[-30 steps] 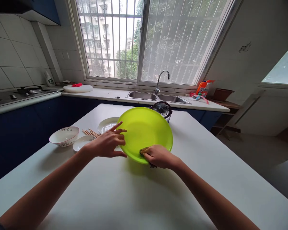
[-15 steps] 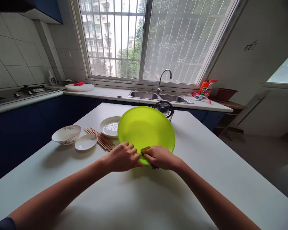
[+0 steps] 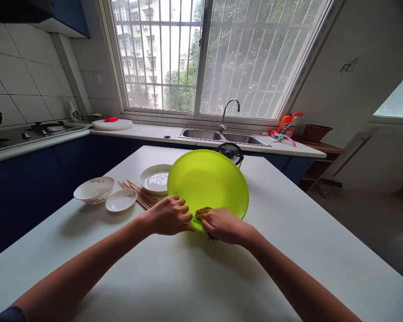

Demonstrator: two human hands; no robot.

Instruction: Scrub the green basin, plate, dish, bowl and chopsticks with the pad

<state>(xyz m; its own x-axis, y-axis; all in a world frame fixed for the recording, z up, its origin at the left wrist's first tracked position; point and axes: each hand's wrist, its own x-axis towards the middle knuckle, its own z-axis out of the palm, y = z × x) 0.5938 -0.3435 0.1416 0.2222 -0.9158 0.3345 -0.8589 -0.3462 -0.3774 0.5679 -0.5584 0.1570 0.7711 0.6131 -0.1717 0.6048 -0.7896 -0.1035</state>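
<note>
Gripping the near rim of the basin [image 3: 208, 185], the left hand [image 3: 169, 217] has its fingers curled over the edge while the right hand [image 3: 223, 225] presses a sponge [image 3: 203, 210] against the inside of the same rim — only a small brownish patch of it shows past the fingers, so its shape is hard to make out. Both hands are closed, each on its own thing, and sit just beside one another. The lime-green basin stands tilted toward the person near the middle of the white table [image 3: 289, 250]. To its left lie a plate [image 3: 154, 179], a bundle of chopsticks [image 3: 139, 195], a saucer [image 3: 121, 200] and a patterned bowl [image 3: 94, 189]. Behind the basin a small black fan [image 3: 231, 153] peeks out — beyond it, the sink [image 3: 221, 135] under the window.
</note>
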